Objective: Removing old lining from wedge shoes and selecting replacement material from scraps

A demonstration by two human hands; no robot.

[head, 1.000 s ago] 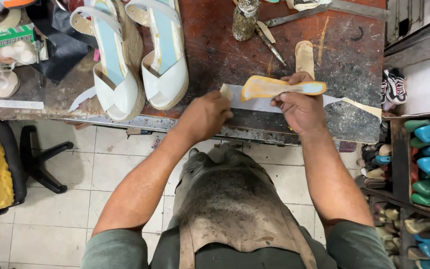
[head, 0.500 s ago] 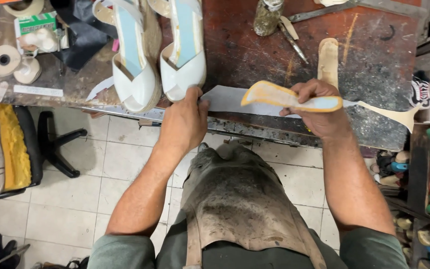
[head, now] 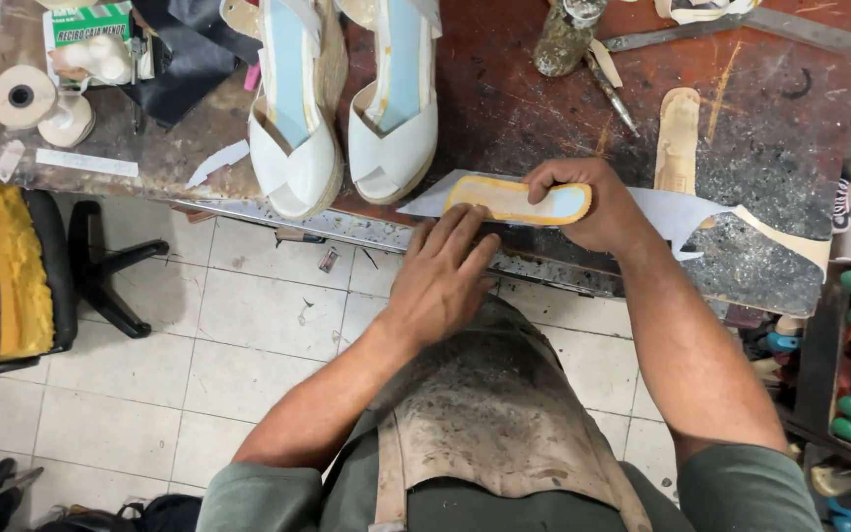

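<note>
Yellow-edged, pale blue shoe insole (head: 519, 200) lies on grey paper sheet (head: 662, 209) at table (head: 504, 108) edge. My right hand (head: 588, 202) grip closed on insole; left hand (head: 442, 276) flat, grip open, fingertips beside it.

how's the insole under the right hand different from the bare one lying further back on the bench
The insole under the right hand has a pale blue face with a yellow edge and lies crosswise at the bench's front edge, on a pale sheet. The bare insole is plain tan, lies lengthwise and is untouched, with its near end by that sheet. Both are flat, sole-shaped pieces on the same workbench.
</note>
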